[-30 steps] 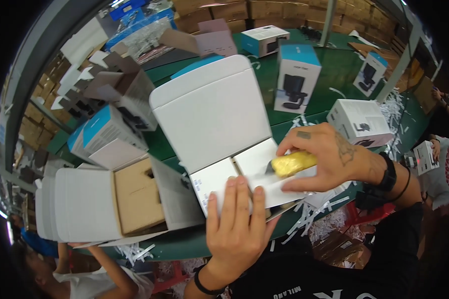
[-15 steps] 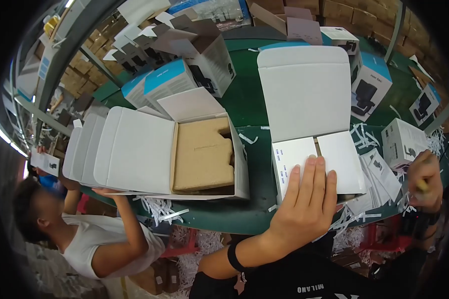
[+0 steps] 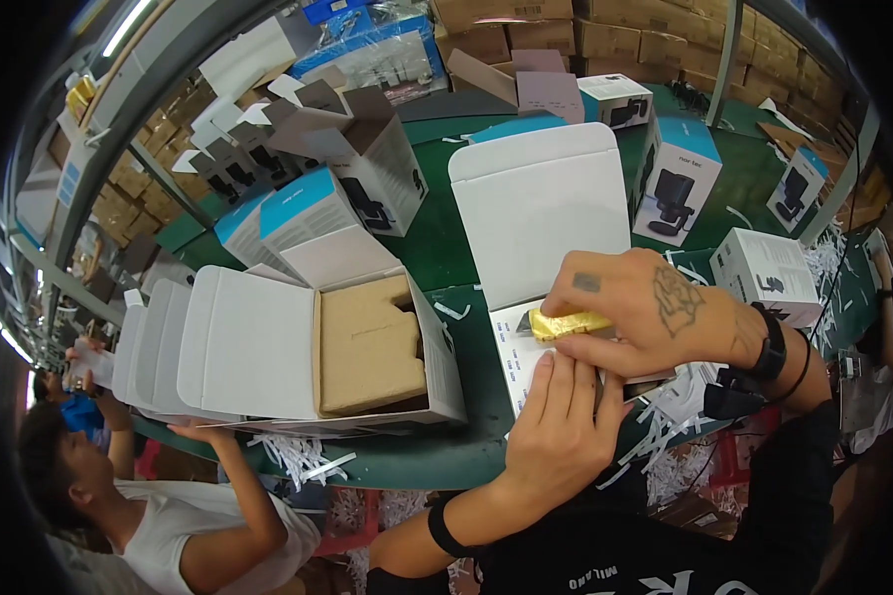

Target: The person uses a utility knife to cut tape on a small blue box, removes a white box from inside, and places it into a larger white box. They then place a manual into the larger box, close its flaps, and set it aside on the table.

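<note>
1. Open white box (image 3: 541, 213): it lies on the green surface (image 3: 437, 250), right in front of the person, under both hands. Its lid stands raised on the far side, long axis running away from the body; the hands cover much of the top.
2. Neighbouring open box (image 3: 243, 342): to the left of the first, well apart from the left hand, with a brown cardboard insert (image 3: 367, 342) inside.
3. Upright white-and-blue box (image 3: 677, 188): beyond the right hand, near the raised lid.
4. Right hand (image 3: 650, 307): it comes over the box from the right, thumb and fingers clamped on a yellow-wrapped tool.
5. Left hand (image 3: 561, 436): laid flat on the near part of the box, fingers straight and pointing away from the body. Its fingertips lie just beside the right thumb; whether they touch, I cannot tell.
6. Yellow-wrapped tool (image 3: 568, 325): its long axis runs crosswise over the box, grey tip leftward, just beyond the left fingertips.
7. White paper strips (image 3: 293, 458): scattered along the near edge.
</note>
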Demonstrator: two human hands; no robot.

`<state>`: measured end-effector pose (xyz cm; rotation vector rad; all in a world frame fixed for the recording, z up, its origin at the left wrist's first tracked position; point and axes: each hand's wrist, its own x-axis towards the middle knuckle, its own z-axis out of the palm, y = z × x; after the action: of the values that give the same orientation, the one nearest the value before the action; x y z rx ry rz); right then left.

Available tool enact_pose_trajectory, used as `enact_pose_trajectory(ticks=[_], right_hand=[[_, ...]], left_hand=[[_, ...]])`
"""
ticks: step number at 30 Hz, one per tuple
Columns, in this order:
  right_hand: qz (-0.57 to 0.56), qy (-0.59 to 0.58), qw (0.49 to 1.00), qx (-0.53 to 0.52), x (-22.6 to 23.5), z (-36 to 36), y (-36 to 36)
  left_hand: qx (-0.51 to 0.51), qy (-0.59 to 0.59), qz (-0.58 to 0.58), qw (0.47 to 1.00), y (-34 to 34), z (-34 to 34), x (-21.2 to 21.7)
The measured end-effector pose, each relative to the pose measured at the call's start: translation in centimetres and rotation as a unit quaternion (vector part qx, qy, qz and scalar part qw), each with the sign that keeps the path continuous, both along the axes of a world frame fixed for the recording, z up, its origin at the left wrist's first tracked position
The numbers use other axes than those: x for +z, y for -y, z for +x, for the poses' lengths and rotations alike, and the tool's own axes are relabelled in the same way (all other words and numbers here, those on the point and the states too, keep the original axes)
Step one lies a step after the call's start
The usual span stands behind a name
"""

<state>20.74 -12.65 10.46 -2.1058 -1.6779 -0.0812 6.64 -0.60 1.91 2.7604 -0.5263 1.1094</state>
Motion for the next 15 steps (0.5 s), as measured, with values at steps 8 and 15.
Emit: enact_pose_trajectory(ticks=[8,15], right_hand=[[-0.009,-0.06,0.996,0.067,-0.9,1.1,-1.8],[0.0,-0.002,1.0,0.014,-2.5,-0.7,-2.2]], left_hand=[[0.031,0.015,0.011,0.999,0.9,0.0,-0.6],[-0.013,0.068,-0.083,0.994,1.1,0.6,-1.7]])
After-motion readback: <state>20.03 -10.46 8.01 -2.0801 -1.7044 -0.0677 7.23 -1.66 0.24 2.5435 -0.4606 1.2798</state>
